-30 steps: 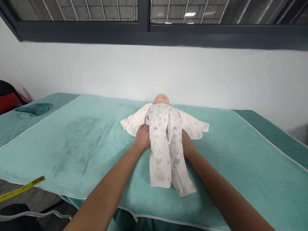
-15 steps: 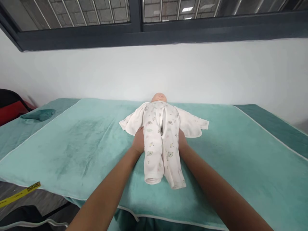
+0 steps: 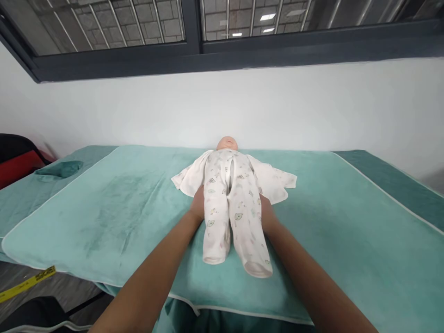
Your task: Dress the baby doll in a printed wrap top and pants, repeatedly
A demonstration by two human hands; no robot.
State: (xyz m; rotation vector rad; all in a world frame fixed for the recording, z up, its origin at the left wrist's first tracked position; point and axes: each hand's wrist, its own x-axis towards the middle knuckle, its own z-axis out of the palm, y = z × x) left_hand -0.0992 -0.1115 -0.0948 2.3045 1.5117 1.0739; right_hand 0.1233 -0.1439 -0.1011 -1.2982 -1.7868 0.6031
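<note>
A baby doll [image 3: 227, 143] lies on its back, only its head showing beyond the clothes. Over its body lie white baby trousers [image 3: 217, 203] with a small animal print and a slit at the crotch, legs pointing toward me. A white baby top [image 3: 274, 180] spreads out beneath them, one sleeve to each side. My left hand [image 3: 198, 204] grips the left edge of the trousers at thigh height. On the opposite edge, my right hand [image 3: 268, 215] holds the right leg. The fingertips of both hands are hidden by the cloth.
A pale green padded cover [image 3: 114, 208] lies over the bed, against a white wall [image 3: 222, 106] below a dark window frame [image 3: 138, 60]. A red and black object [image 3: 21, 166] stands at far left. Yellow tape [image 3: 27, 284] shows at lower left.
My right hand has moved slightly toward me and outward. The right trouser leg has swung right, widening the gap between the legs. My left hand has hardly moved.
</note>
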